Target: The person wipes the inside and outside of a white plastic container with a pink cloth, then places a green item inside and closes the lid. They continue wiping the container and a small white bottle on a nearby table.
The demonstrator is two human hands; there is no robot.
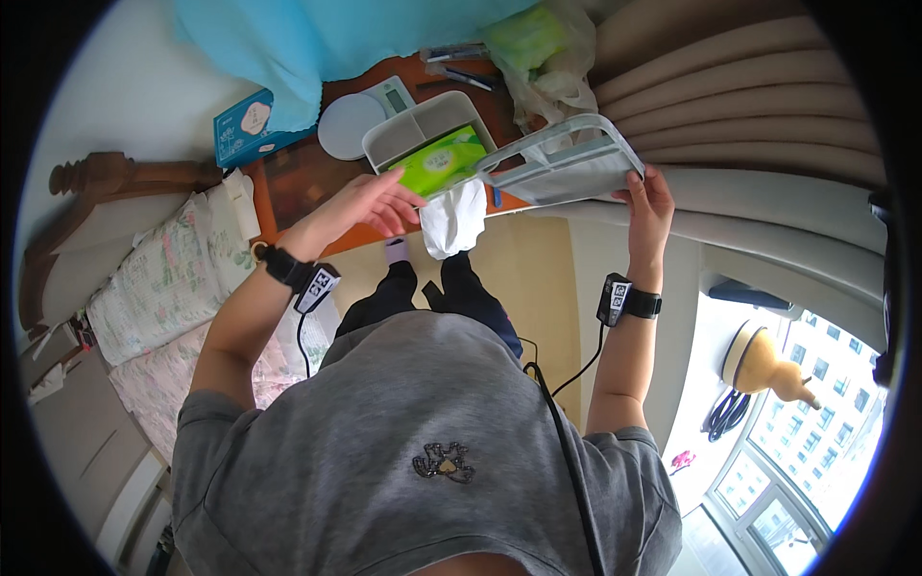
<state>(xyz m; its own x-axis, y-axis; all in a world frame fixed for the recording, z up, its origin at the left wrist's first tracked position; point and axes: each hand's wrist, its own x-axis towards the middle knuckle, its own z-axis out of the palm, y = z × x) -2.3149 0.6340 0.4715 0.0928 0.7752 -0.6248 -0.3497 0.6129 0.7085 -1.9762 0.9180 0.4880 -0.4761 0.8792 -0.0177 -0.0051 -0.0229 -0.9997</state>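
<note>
My right hand (pixel 646 198) pinches the outer corner of a translucent grey plastic lid (pixel 569 189) with long cut-out openings. The lid is raised and tilted, and its inner end lies over the right side of a light grey compartment box (pixel 475 115). Inside the box's near part lies a green pack of tissues (pixel 443 160). A white tissue (pixel 454 219) hangs down over the table's front edge. My left hand (pixel 382 205) is at the near left of the pack, fingers slightly apart and nothing visibly gripped. Its fingertips are close to the tissue; contact is unclear.
On the reddish-brown wooden table (pixel 288 194) stand a white kitchen scale (pixel 351 126) and a blue printed box (pixel 241 129). A light blue cloth (pixel 288 65) drapes over the back. Packaged pens (pixel 464 75) and a filled plastic bag (pixel 551 65) sit back right, beside a brown curtain (pixel 735 86).
</note>
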